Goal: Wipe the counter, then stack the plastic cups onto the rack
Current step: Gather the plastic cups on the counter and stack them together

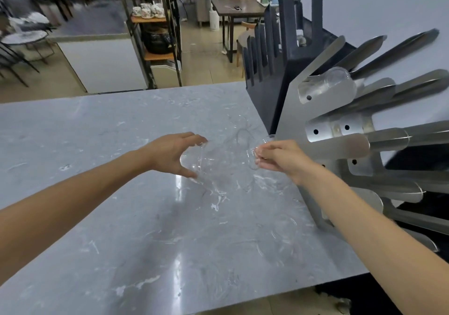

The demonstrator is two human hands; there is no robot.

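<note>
Holding: both hands are gripping clear plastic cups above the counter (pixel 121 217), lying on their sides between the two hands.
Left hand (pixel 170 154): it is curling wide around the open rim of the cups (pixel 213 161), fingers over the top and thumb underneath.
Right hand (pixel 279 157): it is pinching narrowly at the other end of the cups, fingertips bunching together on the clear plastic.
Cup count: the cups are see-through and blurring into the stone behind them, so I cannot tell how many are nesting there.
Cup position: they are hovering over the counter, just left of the rack (pixel 340 130), with the right end near its front plate.
Rack: it is standing on the counter's right edge, its metal pegs fanning out to the right.
Racked cup (pixel 337 78): one clear cup is already sitting over an upper peg, tilting along with it.
Counter: the grey marbled top is shining under the light, with pale streaks showing below the hands.
More plastic: faint clear outlines are showing on the counter near the right forearm, too dim to name.
Background: a shelf (pixel 155 23) with patterned crockery is standing beyond the counter, and a table (pixel 238 7) farther back.
</note>
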